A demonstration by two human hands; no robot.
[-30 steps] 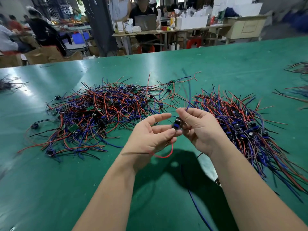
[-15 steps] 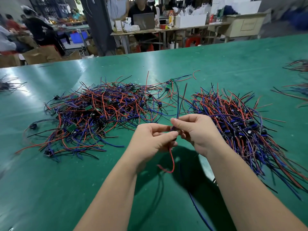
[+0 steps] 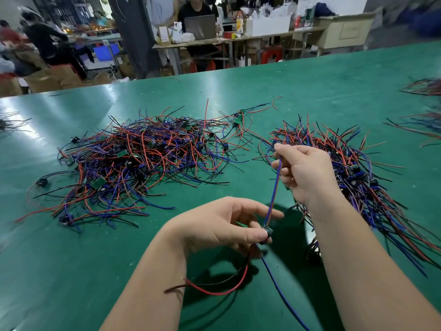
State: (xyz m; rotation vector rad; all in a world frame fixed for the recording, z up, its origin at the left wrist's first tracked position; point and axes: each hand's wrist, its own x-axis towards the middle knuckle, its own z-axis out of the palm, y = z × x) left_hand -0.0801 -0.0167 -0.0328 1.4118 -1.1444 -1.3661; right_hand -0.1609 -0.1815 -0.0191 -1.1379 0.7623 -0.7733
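Note:
My left hand (image 3: 222, 226) pinches a small dark wired component (image 3: 266, 231) between thumb and fingers above the green table (image 3: 310, 91). Blue and red wires (image 3: 274, 189) run up taut from the component to my right hand (image 3: 307, 172), which pinches their upper ends. A red wire (image 3: 224, 290), a black one and a long blue wire (image 3: 281, 290) hang below the component toward the near edge.
A loose tangled heap of red, blue and black wired parts (image 3: 138, 161) lies to the left. A more aligned pile (image 3: 362, 177) lies to the right, partly under my right arm. More wire bundles (image 3: 427, 108) sit at the far right. People and benches stand beyond the table.
My hands were together on the component. Now my right hand has drawn up and away along two wires, pulling them straight, while my left hand has dropped lower with the component.

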